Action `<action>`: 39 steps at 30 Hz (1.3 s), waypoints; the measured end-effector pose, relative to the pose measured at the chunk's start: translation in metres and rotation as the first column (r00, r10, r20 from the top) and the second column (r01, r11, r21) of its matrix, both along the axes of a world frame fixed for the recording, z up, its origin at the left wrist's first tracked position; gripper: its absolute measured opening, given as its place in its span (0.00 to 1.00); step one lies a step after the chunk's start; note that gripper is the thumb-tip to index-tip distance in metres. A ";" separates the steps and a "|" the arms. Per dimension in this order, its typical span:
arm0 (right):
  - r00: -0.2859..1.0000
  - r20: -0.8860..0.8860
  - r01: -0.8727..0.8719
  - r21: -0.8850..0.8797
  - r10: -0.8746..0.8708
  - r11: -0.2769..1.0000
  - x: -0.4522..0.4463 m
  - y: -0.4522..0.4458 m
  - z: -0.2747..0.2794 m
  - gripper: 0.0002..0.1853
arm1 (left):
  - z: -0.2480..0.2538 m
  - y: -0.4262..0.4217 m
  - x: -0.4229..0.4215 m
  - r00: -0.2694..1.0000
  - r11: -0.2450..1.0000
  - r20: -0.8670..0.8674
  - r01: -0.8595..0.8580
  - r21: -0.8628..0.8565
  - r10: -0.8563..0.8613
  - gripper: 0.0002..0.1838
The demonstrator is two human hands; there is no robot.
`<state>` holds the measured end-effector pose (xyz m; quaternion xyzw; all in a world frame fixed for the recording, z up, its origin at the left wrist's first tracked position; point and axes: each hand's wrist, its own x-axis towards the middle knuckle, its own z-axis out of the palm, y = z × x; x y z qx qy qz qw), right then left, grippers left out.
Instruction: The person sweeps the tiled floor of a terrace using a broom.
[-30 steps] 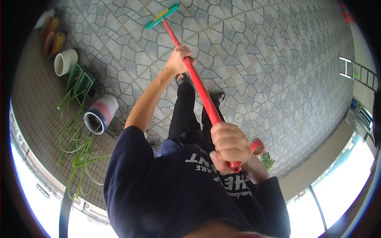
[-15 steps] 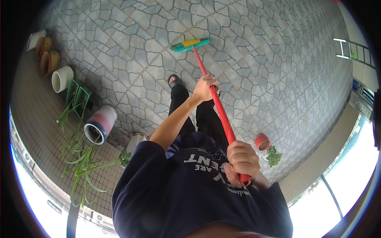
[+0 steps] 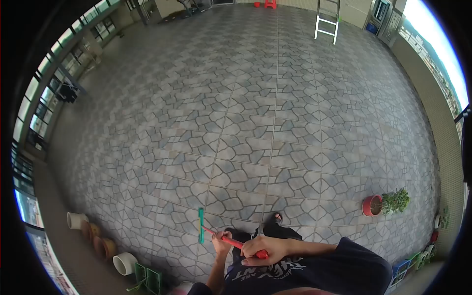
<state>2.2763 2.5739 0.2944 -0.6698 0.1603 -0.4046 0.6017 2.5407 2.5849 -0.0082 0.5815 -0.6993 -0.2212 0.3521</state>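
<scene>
A broom with a red handle (image 3: 233, 242) and a green head (image 3: 201, 226) crosses low in the view, its head on the patterned floor left of my feet. My left hand (image 3: 222, 242) is wrapped round the handle, nearer the head. Close to the handle's end, my right hand (image 3: 265, 250) is closed round it, in front of my dark shirt. One foot in a dark sandal (image 3: 276, 218) shows just above my right hand.
Several pots, one of them white (image 3: 125, 264), line the wall at the lower left, beside a green crate (image 3: 148, 278). A red pot (image 3: 372, 206) with a plant stands at the right. A ladder (image 3: 326, 33) and a red stool (image 3: 270, 4) are far ahead.
The view has tilted up and shows more floor ahead. The broom head has moved to the left of my feet and turned, and both hands have stayed on the handle.
</scene>
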 end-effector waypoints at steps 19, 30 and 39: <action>0.994 0.086 -0.061 -0.063 0.067 0.996 -0.110 0.032 -0.001 0.20 | -0.024 0.063 -0.072 0.987 0.959 0.144 0.029 0.280 -0.072 0.11; 0.990 -0.032 -0.139 -0.053 0.137 0.989 -0.100 0.021 0.000 0.20 | -0.023 0.048 -0.069 0.995 0.975 0.093 0.012 0.220 -0.034 0.10; 0.983 -0.027 -0.178 0.045 0.180 0.983 -0.060 0.007 -0.004 0.20 | -0.032 0.048 -0.025 0.995 0.959 0.088 -0.078 0.273 0.056 0.11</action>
